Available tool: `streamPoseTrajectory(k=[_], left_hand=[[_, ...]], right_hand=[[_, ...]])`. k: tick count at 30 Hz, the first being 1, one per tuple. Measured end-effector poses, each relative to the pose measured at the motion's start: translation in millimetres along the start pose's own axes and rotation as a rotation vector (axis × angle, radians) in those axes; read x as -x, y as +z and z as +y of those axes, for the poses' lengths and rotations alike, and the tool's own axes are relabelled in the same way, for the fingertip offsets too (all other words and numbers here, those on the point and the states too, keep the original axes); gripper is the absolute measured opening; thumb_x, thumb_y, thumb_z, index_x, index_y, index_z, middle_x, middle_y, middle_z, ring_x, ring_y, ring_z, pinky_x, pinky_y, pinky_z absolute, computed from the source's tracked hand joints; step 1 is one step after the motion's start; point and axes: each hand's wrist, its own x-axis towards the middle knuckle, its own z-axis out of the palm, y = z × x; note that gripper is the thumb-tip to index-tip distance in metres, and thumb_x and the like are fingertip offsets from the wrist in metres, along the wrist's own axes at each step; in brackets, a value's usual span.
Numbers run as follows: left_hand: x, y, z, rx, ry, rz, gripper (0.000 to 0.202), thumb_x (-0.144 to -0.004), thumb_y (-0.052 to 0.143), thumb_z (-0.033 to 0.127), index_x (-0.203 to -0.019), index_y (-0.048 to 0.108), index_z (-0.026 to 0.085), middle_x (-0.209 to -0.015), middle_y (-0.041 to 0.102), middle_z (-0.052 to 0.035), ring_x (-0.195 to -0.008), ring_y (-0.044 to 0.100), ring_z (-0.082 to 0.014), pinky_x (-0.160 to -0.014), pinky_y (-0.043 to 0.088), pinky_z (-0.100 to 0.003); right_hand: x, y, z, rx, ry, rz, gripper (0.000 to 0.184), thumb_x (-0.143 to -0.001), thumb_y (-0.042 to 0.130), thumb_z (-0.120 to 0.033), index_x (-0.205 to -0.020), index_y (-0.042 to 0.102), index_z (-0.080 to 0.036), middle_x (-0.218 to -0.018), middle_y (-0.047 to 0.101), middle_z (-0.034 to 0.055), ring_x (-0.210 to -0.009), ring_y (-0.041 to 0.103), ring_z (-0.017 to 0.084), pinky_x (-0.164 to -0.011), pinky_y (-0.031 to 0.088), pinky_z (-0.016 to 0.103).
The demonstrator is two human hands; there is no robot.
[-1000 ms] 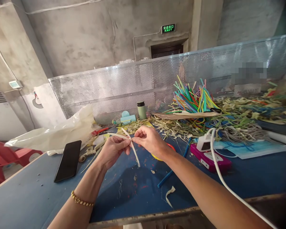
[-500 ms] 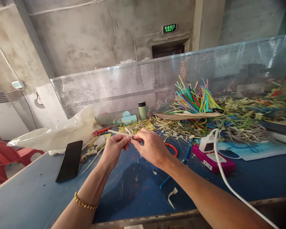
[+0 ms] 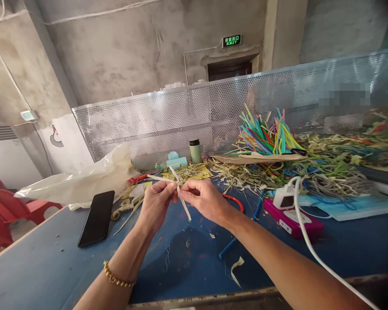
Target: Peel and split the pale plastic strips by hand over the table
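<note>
Wall sign [image 3: 232, 41] | green "EXIT" | line above, small, apparently "安全出口"

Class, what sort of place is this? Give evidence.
Probably a craft workshop: pale strips in the left hand, a bundle of colourful strands, and a lit EXIT sign.

1. One camera, worn on the person's head, looked forward and down from above and behind the fingers [image 3: 188, 197].
2. It sat near enough that both forearms [image 3: 261, 245] ran from the bottom of the frame up to the fingers, which fell just below and left of its centre.
3. The tabletop [image 3: 35, 262] spread beneath the fingers, its front edge crossing the bottom of the view on the near side.
4. Well beyond the fingers, the view faced a perforated screen [image 3: 142, 125] and, farther back, a wall [image 3: 110, 51] with an exit sign [image 3: 232, 41].
5. Its breadth reached a red chair [image 3: 1, 202] well left of the fingers.
</note>
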Motion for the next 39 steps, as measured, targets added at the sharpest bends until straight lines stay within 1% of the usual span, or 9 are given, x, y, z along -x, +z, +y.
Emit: streamPoseTrajectory(k=[9, 12, 14, 17, 19, 22, 25, 33, 39], left_hand=[[0.6, -1.2, -2.4, 0.025, 0.021, 0.003, 0.031, -0.076, 0.075, 0.037, -0.062, 0.060, 0.014, -0.051, 0.051, 0.0029, -0.054, 0.042, -0.0091, -0.059, 0.034, -0.023], [0.5, -1.2, 0.3, 0.038, -0.001, -0.005, 0.032, -0.074, 0.076, 0.038, -0.060, 0.059, 0.014, -0.052, 0.051, 0.0028, -0.054, 0.042, -0.0091, -0.059, 0.034, -0.023], [0.6, -1.4, 2.5, 0.037, -0.012, -0.022, 0.034, -0.074, 0.075, 0.039, -0.058, 0.058, 0.014, -0.053, 0.052, 0.0021, -0.054, 0.043, -0.0092, -0.058, 0.034, -0.023], [1.2, -1.6, 3.9, 0.027, -0.020, -0.051, 0.032, -0.077, 0.073, 0.038, -0.060, 0.060, 0.014, -0.054, 0.053, 0.0018, -0.054, 0.043, -0.0092, -0.058, 0.034, -0.023], [1.8, -1.4, 3.2, 0.029, -0.004, -0.086, 0.030, -0.078, 0.073, 0.036, -0.062, 0.062, 0.014, -0.054, 0.052, 0.0015, -0.056, 0.044, -0.0095, -0.059, 0.034, -0.023], [2.8, -0.4, 1.6, 0.038, -0.028, -0.140, 0.027, -0.080, 0.071, 0.034, -0.065, 0.065, 0.013, -0.057, 0.054, 0.0005, -0.058, 0.045, -0.0096, -0.060, 0.035, -0.023], [4.1, 1.1, 1.8, 0.059, -0.054, -0.173, 0.025, -0.080, 0.072, 0.034, -0.068, 0.067, 0.012, -0.060, 0.055, 0.0000, -0.057, 0.045, -0.0093, -0.059, 0.035, -0.023], [6.1, 1.6, 4.1, 0.082, -0.042, -0.237, 0.024, -0.082, 0.071, 0.034, -0.071, 0.069, 0.013, -0.062, 0.056, -0.0005, -0.058, 0.045, -0.0089, -0.059, 0.035, -0.023], [6.4, 0.7, 3.1, 0.071, -0.068, -0.247, 0.024, -0.079, 0.074, 0.035, -0.072, 0.070, 0.013, -0.058, 0.053, 0.0010, -0.055, 0.043, -0.0079, -0.057, 0.033, -0.023]], right_hand=[[3.4, -0.6, -4.9, 0.030, -0.008, -0.028, 0.019, -0.085, 0.060, -0.026, -0.071, 0.066, -0.015, -0.056, 0.047, -0.0040, -0.051, 0.036, 0.008, -0.049, 0.027, 0.025], [2.0, -5.9, -8.1, 0.020, 0.004, -0.046, 0.022, -0.084, 0.062, -0.030, -0.068, 0.066, -0.015, -0.054, 0.046, -0.0042, -0.051, 0.036, 0.008, -0.048, 0.026, 0.025], [-0.5, -11.0, -8.4, -0.015, 0.010, -0.018, 0.030, -0.085, 0.063, -0.037, -0.065, 0.065, -0.015, -0.053, 0.045, -0.0040, -0.050, 0.036, 0.008, -0.048, 0.026, 0.025], [-4.7, -16.1, -6.1, -0.058, 0.030, 0.157, 0.041, -0.086, 0.060, -0.047, -0.059, 0.059, -0.016, -0.051, 0.039, -0.0046, -0.049, 0.033, 0.008, -0.047, 0.025, 0.026], [-6.3, -16.0, -4.4, -0.145, 0.062, 0.135, 0.040, -0.084, 0.063, -0.049, -0.062, 0.059, -0.016, -0.051, 0.040, -0.0051, -0.048, 0.033, 0.008, -0.046, 0.025, 0.026], [-6.1, -12.0, -4.5, -0.378, 0.121, 0.009, 0.030, -0.081, 0.067, -0.046, -0.078, 0.063, -0.016, -0.050, 0.043, -0.0066, -0.044, 0.034, 0.007, -0.043, 0.025, 0.024], [-4.3, -8.3, -7.2, -0.515, 0.139, -0.002, 0.025, -0.078, 0.071, -0.040, -0.079, 0.060, -0.017, -0.047, 0.043, -0.0084, -0.040, 0.031, 0.006, -0.039, 0.023, 0.023], [-1.7, -6.8, -11.2, -0.559, 0.080, 0.025, 0.023, -0.080, 0.070, -0.035, -0.072, 0.056, -0.018, -0.054, 0.051, -0.0054, -0.046, 0.043, 0.007, -0.043, 0.034, 0.022], [-1.9, -1.4, -10.5, -0.555, 0.091, 0.108, 0.023, -0.077, 0.072, -0.031, -0.069, 0.054, -0.017, -0.057, 0.052, -0.0048, -0.047, 0.042, 0.007, -0.044, 0.033, 0.022]])
